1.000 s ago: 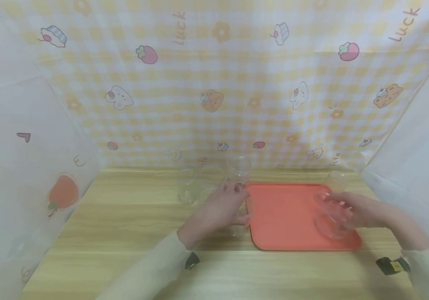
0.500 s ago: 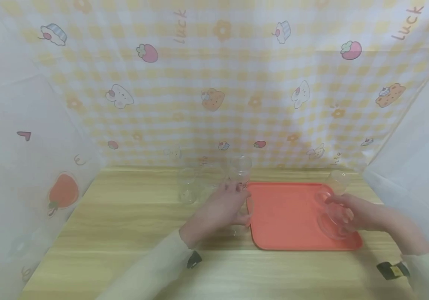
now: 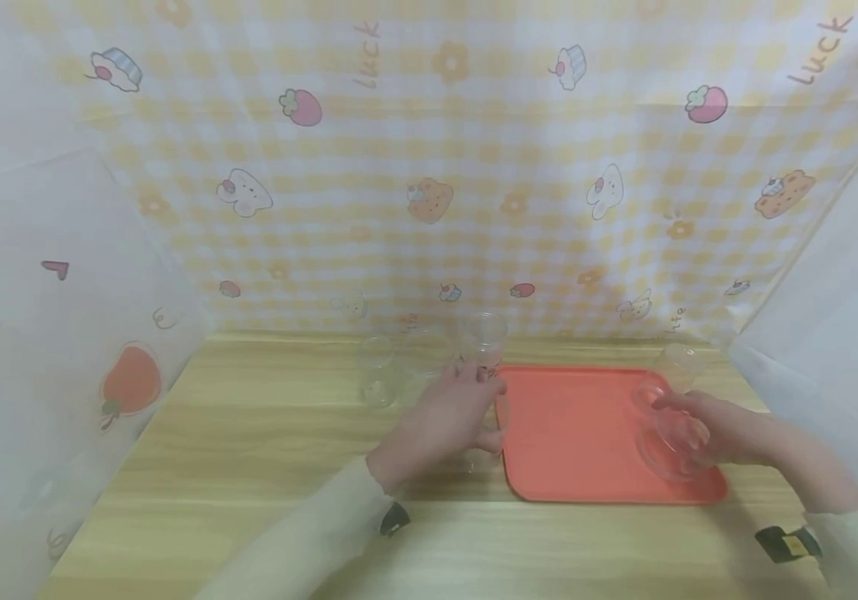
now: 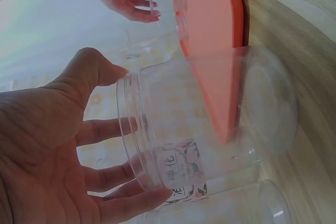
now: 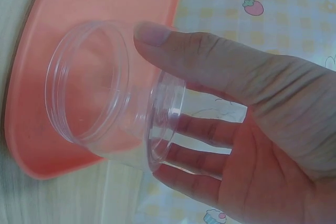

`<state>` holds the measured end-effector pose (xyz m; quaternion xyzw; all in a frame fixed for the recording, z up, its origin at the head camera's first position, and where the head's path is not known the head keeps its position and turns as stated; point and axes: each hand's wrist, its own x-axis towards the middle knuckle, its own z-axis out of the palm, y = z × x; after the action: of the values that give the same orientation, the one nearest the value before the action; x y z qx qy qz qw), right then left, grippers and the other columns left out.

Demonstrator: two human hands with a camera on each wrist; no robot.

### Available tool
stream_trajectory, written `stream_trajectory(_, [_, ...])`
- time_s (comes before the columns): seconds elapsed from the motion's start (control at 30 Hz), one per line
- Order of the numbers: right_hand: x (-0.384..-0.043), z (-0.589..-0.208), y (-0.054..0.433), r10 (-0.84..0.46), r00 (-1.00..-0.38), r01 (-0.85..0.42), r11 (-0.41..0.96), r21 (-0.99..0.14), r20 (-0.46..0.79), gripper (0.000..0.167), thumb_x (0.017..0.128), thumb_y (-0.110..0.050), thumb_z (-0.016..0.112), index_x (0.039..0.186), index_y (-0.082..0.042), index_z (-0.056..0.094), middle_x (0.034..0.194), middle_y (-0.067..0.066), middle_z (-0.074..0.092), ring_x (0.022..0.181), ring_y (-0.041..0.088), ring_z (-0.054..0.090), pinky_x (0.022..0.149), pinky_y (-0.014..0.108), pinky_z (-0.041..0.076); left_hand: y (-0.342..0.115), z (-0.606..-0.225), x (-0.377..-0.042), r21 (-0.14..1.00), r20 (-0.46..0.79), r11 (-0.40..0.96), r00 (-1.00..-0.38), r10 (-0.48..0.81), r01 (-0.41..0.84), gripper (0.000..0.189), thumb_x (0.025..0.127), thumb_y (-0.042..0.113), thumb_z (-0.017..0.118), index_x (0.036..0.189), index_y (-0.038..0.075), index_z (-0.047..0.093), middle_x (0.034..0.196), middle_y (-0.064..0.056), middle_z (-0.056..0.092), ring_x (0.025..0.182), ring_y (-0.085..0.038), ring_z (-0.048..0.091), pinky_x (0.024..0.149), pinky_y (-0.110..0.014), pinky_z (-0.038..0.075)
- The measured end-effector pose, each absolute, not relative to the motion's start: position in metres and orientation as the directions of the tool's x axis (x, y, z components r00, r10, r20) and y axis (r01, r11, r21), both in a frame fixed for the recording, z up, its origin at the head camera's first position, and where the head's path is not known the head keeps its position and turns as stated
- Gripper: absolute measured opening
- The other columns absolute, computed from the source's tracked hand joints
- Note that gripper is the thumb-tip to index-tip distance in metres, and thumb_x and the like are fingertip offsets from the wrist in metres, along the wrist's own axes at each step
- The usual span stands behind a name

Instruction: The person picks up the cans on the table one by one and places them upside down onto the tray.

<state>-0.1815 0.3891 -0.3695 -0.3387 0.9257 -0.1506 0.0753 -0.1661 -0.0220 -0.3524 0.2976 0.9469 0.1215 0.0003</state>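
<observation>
The clear jar sits at the left edge of the tray, rim gripped by the left hand's fingers; the right hand grips a second jar over the right end. Behind the tray, the backdrop reads "luck"; a floral label is unclear. Both grips match half a second ago.

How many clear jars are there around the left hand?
4 visible: one held jar in the left hand, and beyond it a left jar, a middle jar and a right jar. The hand may hide more.
</observation>
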Motion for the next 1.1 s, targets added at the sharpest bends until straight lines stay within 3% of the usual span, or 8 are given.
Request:
stream_trajectory(0.23, [-0.1812,-0.3695,0.3893,-0.629,-0.773,-0.560,0.735,-0.382,-0.076,0.072,0.066,-0.005,0.092,0.127,0.009,0.056,0.113,0.023,0.058,0.094,0.029,0.055,0.074,0.037,0.055,-0.0216,-0.3535,-0.1647,0.228,0.091,0.796,-0.826,0.556,0.561,0.058,0.080,0.046,0.082,0.128,0.018,0.065,0.119,-0.007,0.057,0.107,-0.024,0.050,0.078,-0.032,0.052])
stream_trajectory(0.57, [-0.1809,-0.3651,0.3873,-0.578,-0.811,-0.522,0.785,-0.333,-0.090,0.076,0.065,-0.014,0.094,0.129,0.007,0.059,0.118,0.024,0.062,0.102,0.040,0.060,0.081,0.053,0.054,-0.0228,-0.3526,-0.1652,0.251,0.093,0.787,-0.823,0.560,0.564,0.057,0.081,0.045,0.082,0.128,0.018,0.065,0.120,-0.007,0.056,0.106,-0.024,0.048,0.079,-0.030,0.050])
stream_trajectory(0.8, [-0.1786,-0.3648,0.3887,-0.569,-0.821,-0.525,0.782,-0.337,-0.041,0.075,0.063,-0.012,0.094,0.127,0.005,0.060,0.120,0.025,0.060,0.103,0.038,0.058,0.079,0.047,0.053,-0.0225,-0.3531,-0.1668,0.272,0.103,0.773,-0.816,0.569,0.574,0.055,0.079,0.042,0.082,0.126,0.018,0.067,0.120,-0.007,0.056,0.106,-0.024,0.048,0.082,-0.032,0.050])
stream_trajectory(0.97, [-0.1770,-0.3635,0.3870,-0.526,-0.848,-0.470,0.806,-0.359,-0.071,0.076,0.064,-0.014,0.094,0.129,0.004,0.061,0.125,0.027,0.058,0.112,0.045,0.056,0.086,0.056,0.051,-0.0231,-0.3516,-0.1657,0.272,0.105,0.765,-0.808,0.579,0.584,0.054,0.079,0.043,0.082,0.124,0.018,0.068,0.118,-0.007,0.056,0.105,-0.023,0.048,0.080,-0.030,0.049])
stream_trajectory(1.1, [-0.1763,-0.3620,0.3867,-0.519,-0.852,-0.462,0.807,-0.367,-0.069,0.072,0.065,-0.011,0.091,0.129,0.004,0.062,0.124,0.025,0.059,0.108,0.039,0.056,0.083,0.051,0.051,-0.0238,-0.3497,-0.1650,0.254,0.108,0.764,-0.802,0.587,0.593,0.053,0.080,0.044,0.081,0.124,0.017,0.068,0.119,-0.007,0.058,0.106,-0.024,0.049,0.080,-0.030,0.050])
